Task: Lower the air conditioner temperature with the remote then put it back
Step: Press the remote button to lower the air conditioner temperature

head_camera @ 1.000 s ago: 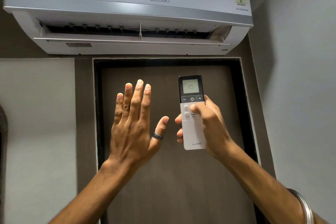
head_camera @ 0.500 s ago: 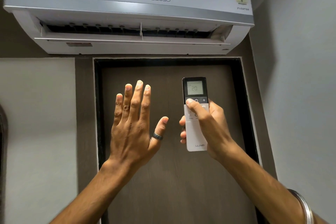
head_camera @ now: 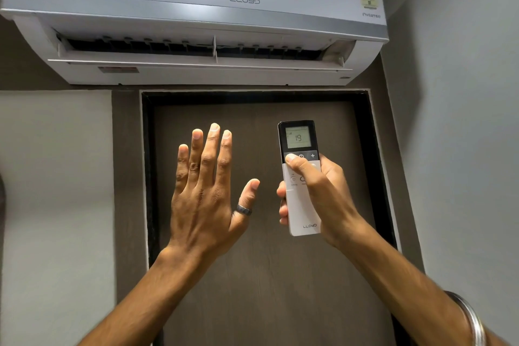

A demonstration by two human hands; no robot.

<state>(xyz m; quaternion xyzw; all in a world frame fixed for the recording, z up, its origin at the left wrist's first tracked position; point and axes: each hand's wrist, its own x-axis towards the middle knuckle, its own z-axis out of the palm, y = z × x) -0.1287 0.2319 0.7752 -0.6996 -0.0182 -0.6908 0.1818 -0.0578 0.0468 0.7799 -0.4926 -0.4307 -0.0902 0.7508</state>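
A white split air conditioner (head_camera: 196,19) hangs on the wall overhead, its flap open and its front display reading 20. My right hand (head_camera: 323,194) grips a slim white remote (head_camera: 302,208) held upright below it. The thumb rests on the button at the left of the dark button row, and the remote's screen reads 19. My left hand (head_camera: 207,191) is raised beside the remote with fingers spread, palm away from me, holding nothing. It wears a dark ring on the thumb.
A dark brown door (head_camera: 261,275) in a black frame fills the wall under the air conditioner. Grey walls stand on the left (head_camera: 56,205) and on the right (head_camera: 463,149). A ceiling light reflects on the unit's front. A metal bangle (head_camera: 471,317) sits on my right wrist.
My right thumb has slid up from the white lower buttons to the left button of the dark row. The remote's screen went from 20 to 19. My left hand stayed put.
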